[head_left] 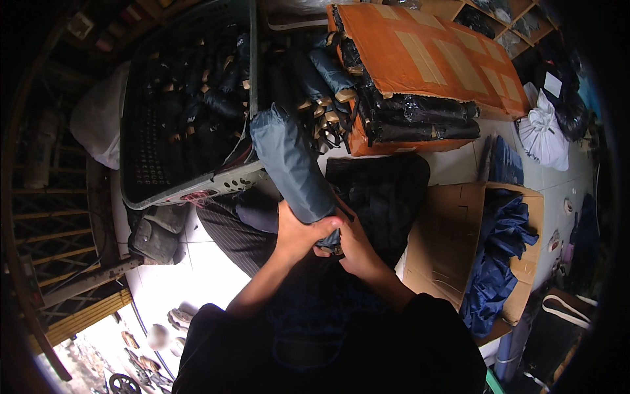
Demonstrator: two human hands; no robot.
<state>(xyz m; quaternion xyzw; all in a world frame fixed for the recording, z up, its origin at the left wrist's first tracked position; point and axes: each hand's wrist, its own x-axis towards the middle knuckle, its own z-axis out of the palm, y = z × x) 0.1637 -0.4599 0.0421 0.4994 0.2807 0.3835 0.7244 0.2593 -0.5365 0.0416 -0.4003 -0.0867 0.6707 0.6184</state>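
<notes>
A folded umbrella (292, 164) in blue-grey cloth slants up and to the left in front of my body. My left hand (296, 231) is wrapped round its near end from the left. From the right, my right hand (353, 241) closes on the same near end, partly hidden behind the cloth. The thumbs come close together there, and the fingers underneath are mostly out of sight. The far end of the umbrella points toward a large dark plastic crate (216, 184) full of similar dark folded umbrellas (223, 104).
More folded umbrellas (331, 71) with wooden-looking ends lie beside a taped orange-brown carton (420, 52) holding dark wrapped packs. At right stands an open cardboard box (446, 236) with blue cloth (495, 269). A white sack (543, 134) sits farther right, sandals (178, 320) lower left.
</notes>
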